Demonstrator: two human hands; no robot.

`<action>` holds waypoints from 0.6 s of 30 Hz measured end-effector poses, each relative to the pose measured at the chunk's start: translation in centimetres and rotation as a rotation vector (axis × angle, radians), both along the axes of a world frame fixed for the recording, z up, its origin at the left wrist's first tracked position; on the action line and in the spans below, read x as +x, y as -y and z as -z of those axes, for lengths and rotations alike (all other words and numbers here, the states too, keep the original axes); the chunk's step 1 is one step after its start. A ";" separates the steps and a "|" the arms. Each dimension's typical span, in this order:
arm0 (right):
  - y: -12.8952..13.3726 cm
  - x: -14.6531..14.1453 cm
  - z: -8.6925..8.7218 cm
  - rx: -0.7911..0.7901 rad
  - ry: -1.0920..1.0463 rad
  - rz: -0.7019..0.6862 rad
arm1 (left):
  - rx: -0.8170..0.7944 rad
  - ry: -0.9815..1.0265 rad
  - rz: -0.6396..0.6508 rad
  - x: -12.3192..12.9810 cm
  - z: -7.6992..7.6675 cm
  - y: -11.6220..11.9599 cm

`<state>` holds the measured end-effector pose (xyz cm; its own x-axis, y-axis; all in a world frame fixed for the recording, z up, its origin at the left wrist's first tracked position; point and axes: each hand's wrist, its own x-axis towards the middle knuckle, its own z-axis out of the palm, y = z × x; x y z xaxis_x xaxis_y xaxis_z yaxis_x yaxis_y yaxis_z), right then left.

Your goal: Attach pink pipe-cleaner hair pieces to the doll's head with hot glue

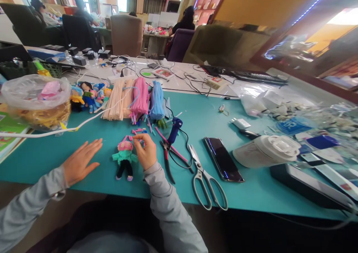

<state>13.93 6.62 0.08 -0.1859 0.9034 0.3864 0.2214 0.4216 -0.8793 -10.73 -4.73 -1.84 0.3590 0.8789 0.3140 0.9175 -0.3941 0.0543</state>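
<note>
A right hand (145, 151) pinches pink pipe-cleaner bits at a small doll's (124, 159) head; the left hand (81, 161) lies flat, fingers spread, on the teal surface (251, 193). Scissors (205, 178) and pliers (167, 159) lying just beside the right sleeve could be knocked or snag it.

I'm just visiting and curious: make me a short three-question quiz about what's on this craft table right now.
1. True or false: the left hand lies flat on the mat, holding nothing.
2. What does the right hand touch? A) the scissors B) the doll C) the phone
3. Fill in: the three bundles of pipe cleaners are cream, pink and ____.

Key
1. True: the palm is down, fingers spread, just left of the doll.
2. B: its fingers are at the doll's pink head; the scissors and phone lie apart, further right.
3. Blue.
</note>
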 end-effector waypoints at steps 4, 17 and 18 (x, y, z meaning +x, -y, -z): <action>-0.2 0.2 0.2 -0.029 -0.010 0.020 | -0.158 -0.082 0.032 1.4 2.3 -3.4; 0.2 0.1 -0.2 -0.098 -0.011 -0.027 | -0.124 -0.060 -0.356 -3.3 2.9 4.9; 0.1 0.2 -0.3 -0.102 -0.010 -0.027 | -0.126 -0.048 -0.398 -3.9 3.1 6.3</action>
